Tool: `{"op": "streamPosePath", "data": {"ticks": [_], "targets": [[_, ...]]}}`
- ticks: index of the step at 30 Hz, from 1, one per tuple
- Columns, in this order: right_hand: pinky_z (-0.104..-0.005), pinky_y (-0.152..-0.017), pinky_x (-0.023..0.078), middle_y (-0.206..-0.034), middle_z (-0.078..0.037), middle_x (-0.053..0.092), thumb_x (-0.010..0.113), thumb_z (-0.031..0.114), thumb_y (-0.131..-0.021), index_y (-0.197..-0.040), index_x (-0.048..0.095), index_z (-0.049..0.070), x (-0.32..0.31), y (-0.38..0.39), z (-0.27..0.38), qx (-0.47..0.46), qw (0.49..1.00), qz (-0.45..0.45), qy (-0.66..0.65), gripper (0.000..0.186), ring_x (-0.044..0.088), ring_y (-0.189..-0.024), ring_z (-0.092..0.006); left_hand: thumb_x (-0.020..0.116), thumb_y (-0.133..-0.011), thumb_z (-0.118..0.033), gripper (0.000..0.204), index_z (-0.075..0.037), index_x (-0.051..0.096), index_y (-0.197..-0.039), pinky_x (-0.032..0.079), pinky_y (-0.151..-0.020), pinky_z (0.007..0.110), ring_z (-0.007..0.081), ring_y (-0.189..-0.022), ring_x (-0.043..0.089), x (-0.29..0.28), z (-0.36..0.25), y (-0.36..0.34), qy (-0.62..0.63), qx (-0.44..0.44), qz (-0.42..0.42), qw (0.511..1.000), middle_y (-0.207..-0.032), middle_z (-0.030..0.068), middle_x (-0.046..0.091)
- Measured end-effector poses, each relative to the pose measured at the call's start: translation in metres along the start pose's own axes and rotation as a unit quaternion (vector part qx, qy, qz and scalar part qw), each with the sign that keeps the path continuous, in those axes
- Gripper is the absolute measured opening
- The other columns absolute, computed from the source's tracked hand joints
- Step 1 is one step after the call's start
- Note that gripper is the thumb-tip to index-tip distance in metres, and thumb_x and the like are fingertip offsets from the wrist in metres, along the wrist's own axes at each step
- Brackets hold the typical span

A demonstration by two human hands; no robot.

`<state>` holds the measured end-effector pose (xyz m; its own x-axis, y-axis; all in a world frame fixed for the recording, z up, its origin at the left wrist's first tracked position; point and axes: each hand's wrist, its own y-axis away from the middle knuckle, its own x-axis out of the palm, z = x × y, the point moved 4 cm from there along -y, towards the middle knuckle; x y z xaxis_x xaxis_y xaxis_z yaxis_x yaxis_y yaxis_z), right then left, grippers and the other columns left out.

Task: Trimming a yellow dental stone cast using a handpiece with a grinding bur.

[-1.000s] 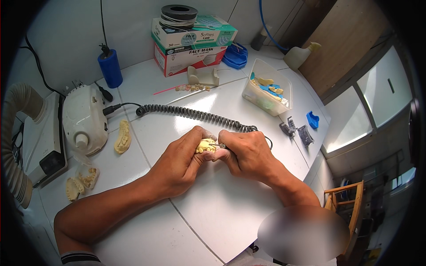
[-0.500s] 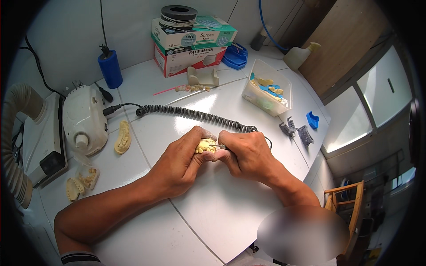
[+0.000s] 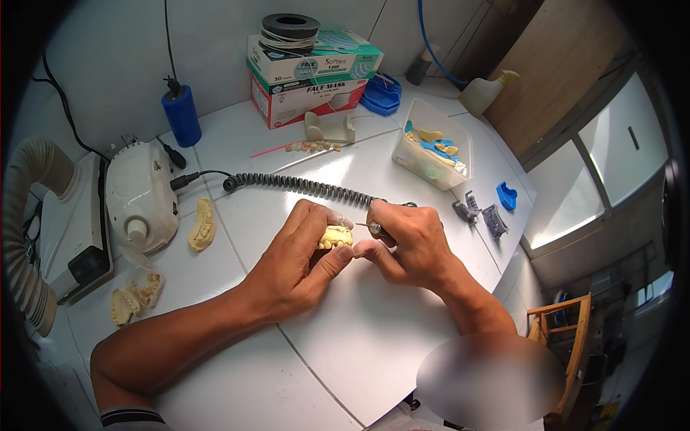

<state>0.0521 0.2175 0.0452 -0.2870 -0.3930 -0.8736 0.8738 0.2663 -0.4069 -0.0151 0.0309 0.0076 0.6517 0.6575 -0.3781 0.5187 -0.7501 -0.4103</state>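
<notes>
A small yellow plaster dental model [image 3: 336,238] with a row of teeth is gripped between the fingers and thumb of my left hand [image 3: 298,255], above the white tabletop. White dust covers the fingertips. My right hand [image 3: 413,241] is closed around a dental handpiece [image 3: 374,228], whose thin metal bur points left at the model with a small gap between them. Most of the handpiece is hidden by my fingers. Its coiled black cord [image 3: 309,184] runs behind my hands to a white control unit [image 3: 141,194] at the left.
Left of my hands lie a plaster model [image 3: 202,225] and more models [image 3: 124,306] beside a clear bag. A ribbed hose [image 3: 29,179] stands at far left. Behind are stacked mask boxes [image 3: 309,100], a plastic tub [image 3: 431,161], grey pieces [image 3: 494,220] and a blue piece [image 3: 507,195].
My right hand has drawn back to the right, taking the bur off the model. The left hand still holds the model, and its thumb now shows along the lower edge.
</notes>
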Motion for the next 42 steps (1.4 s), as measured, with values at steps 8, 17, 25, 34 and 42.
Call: {"op": "streamPosePath", "data": {"ticks": [8,17,25,34,42], "targets": [[-0.0432,-0.052,0.043,-0.063,-0.009,0.056,0.075,0.057,-0.097,-0.081,0.053,0.008,-0.002,-0.001,-0.013,0.024,0.999,0.016,-0.017,0.057,0.056,-0.053,-0.0323,0.077,-0.102,-0.024,0.042,0.004,0.053,-0.121,0.055,-0.068,0.033,0.0188,-0.084,0.061,-0.01,0.004,-0.004,-0.017,-0.064,-0.025,0.997,-0.114,0.0168,0.052],[-0.0472,-0.053,0.044,-0.059,-0.014,0.06,0.07,0.06,-0.1,-0.078,0.058,0.006,0.0,0.001,-0.046,0.073,0.997,-0.016,-0.019,0.06,0.061,-0.054,-0.0365,0.09,-0.085,-0.007,0.052,-0.002,0.054,-0.122,0.055,-0.072,0.029,0.0137,-0.082,0.065,-0.009,0.015,-0.005,-0.062,-0.136,-0.017,0.989,-0.104,0.0105,0.067],[-0.0471,-0.055,0.048,-0.06,-0.013,0.064,0.068,0.064,-0.1,-0.083,0.066,0.007,-0.003,0.0,-0.044,0.096,0.995,-0.004,-0.017,0.059,0.065,-0.056,-0.0349,0.086,-0.085,0.0,0.067,-0.008,0.064,-0.148,0.058,-0.097,0.041,0.0262,-0.109,0.068,-0.008,0.001,-0.008,-0.14,-0.01,-0.003,0.99,-0.122,0.0114,0.064],[-0.0449,-0.053,0.04,-0.058,-0.014,0.056,0.075,0.049,-0.101,-0.083,0.062,0.005,-0.001,0.0,-0.043,0.079,0.996,-0.025,-0.016,0.049,0.053,-0.052,-0.0356,0.076,-0.091,0.006,0.077,-0.009,0.05,-0.162,0.053,-0.106,0.043,0.0337,-0.122,0.06,-0.004,0.006,0.0,-0.252,-0.044,0.035,0.966,-0.134,0.019,0.051],[-0.0454,-0.054,0.041,-0.058,-0.014,0.056,0.075,0.049,-0.101,-0.083,0.063,0.006,0.0,0.001,-0.044,0.074,0.997,-0.034,-0.017,0.048,0.054,-0.052,-0.0353,0.077,-0.092,0.003,0.073,-0.009,0.053,-0.16,0.053,-0.105,0.043,0.0357,-0.122,0.061,0.001,0.0,0.002,-0.28,0.011,0.044,0.959,-0.135,0.0202,0.051]]}}
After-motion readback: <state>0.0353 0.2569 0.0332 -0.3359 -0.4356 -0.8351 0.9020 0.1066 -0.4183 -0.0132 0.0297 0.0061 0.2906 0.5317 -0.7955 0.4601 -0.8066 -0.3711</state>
